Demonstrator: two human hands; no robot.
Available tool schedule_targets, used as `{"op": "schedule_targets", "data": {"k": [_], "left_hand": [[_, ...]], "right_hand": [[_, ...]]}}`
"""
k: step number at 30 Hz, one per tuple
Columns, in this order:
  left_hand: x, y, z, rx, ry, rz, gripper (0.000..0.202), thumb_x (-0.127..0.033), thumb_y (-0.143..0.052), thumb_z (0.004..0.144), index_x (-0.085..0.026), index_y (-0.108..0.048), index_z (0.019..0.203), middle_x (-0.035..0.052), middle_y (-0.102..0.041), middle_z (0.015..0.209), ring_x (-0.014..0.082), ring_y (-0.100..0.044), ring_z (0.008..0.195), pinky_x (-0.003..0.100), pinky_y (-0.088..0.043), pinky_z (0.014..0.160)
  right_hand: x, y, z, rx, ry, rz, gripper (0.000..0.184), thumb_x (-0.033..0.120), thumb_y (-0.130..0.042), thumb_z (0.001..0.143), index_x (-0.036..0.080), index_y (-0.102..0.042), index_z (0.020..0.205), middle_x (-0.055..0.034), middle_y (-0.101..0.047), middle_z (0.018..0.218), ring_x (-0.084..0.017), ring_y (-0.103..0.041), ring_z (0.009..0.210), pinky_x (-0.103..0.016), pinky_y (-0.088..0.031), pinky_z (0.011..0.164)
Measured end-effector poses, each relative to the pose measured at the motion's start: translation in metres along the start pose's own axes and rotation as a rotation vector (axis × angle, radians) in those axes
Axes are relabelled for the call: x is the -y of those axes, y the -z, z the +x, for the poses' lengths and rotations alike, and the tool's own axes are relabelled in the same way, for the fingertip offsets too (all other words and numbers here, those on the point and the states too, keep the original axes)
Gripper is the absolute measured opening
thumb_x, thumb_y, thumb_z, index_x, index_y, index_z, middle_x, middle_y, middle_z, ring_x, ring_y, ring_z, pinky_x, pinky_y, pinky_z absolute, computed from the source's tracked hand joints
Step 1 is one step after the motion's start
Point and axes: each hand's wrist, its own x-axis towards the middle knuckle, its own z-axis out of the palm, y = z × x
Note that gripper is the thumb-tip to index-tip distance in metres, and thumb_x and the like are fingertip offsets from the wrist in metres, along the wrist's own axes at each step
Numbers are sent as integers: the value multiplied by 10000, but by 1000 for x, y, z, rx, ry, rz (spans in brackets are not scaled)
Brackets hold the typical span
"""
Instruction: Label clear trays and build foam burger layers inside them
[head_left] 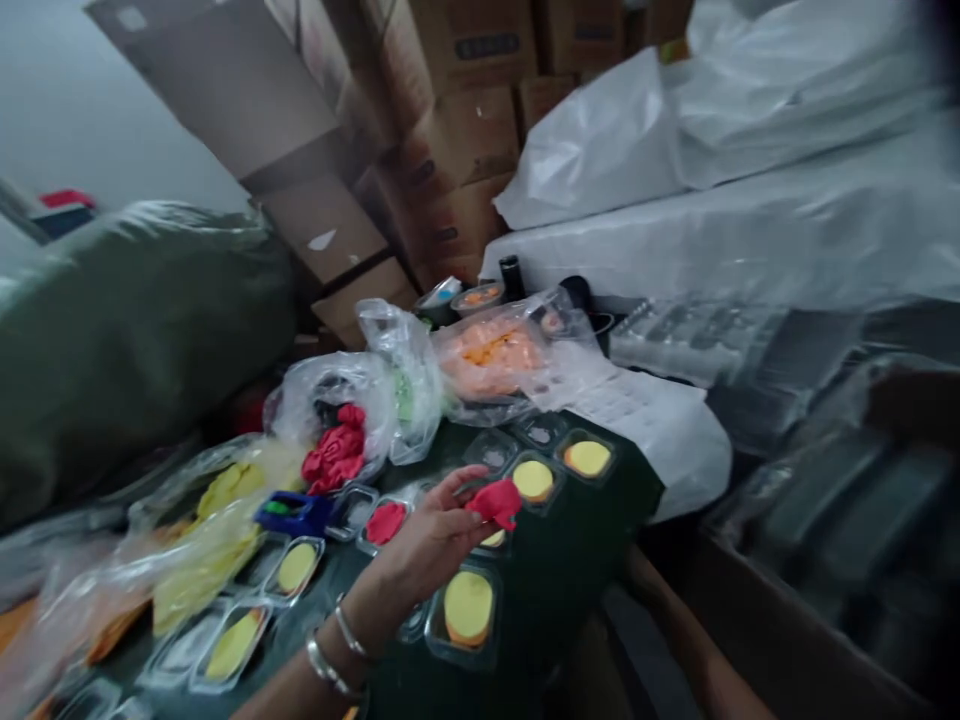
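At the far left a big green sack (127, 340) slumps against the table edge, and in front of it lie clear bags of yellow pieces (225, 500), blurred by the camera's motion. Along the near edge of the dark table (585, 560) you have a row of small clear trays (296, 568), most with a yellow disc inside — one tray (385, 522) holds a red piece instead. Just behind that row sits a blue tool (292, 512), and behind it an open bag of red pieces (337, 455).

Your left hand (431, 540) comes in from the lower left, bracelets on the wrist, palm turned up. Its fingertips are pinched around a red piece (495, 503), held just above the trays near the middle of the table. The piece's long axis runs roughly side to side, its free end pointing right and a little down, away from your fingers.

Further right stand more trays with yellow discs (587, 458), then a bag of orange pieces (491, 360) behind them. Your right forearm shows at the lower right — the hand itself is out of view, so you cannot tell its fingers' state
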Motion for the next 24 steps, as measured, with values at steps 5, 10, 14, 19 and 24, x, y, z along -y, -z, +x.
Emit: {"op": "schedule_targets", "data": {"k": [5,10,14,19,24], "left_hand": [[13,12,-3,23,45,6,384,-126,-755,715,-136,-558,1045,94,-677,935,174,-680,793,306,-514,795],[25,2,-17,27,-34,91,350,-217,-799,671,-120,-609,947,69,-679,874,153,-655,754,312,-503,782],[21,7,-36,54,-46,164,488,-168,-841,560,-122,-629,997,36,-677,823,119,-620,691,272,-473,740],[19,23,-42,17,-119,187,446,-251,-834,573,-126,-605,935,40,-672,809,140,-629,661,298,-490,698],[21,32,-36,-37,-102,185,421,-414,-796,630,-116,-607,860,35,-658,739,141,-620,615,298,-495,666]], "right_hand": [[14,8,-69,17,66,-356,353,463,-763,610,197,-726,839,-70,-702,782,-257,-654,765,-365,-539,733],[62,-83,-107,210,425,-372,493,382,-762,696,249,-625,1151,-86,-638,1190,-259,-613,1044,-339,-527,849],[61,-133,-96,363,417,-358,433,379,-730,753,230,-601,1138,-81,-674,1093,-243,-639,963,-364,-526,846],[48,-138,-88,359,446,-362,362,374,-728,758,206,-615,1059,-74,-685,1004,-234,-640,908,-353,-521,830],[52,-143,-88,427,485,-477,307,355,-708,780,219,-651,1050,-55,-683,1032,-228,-631,928,-338,-499,856]]}}
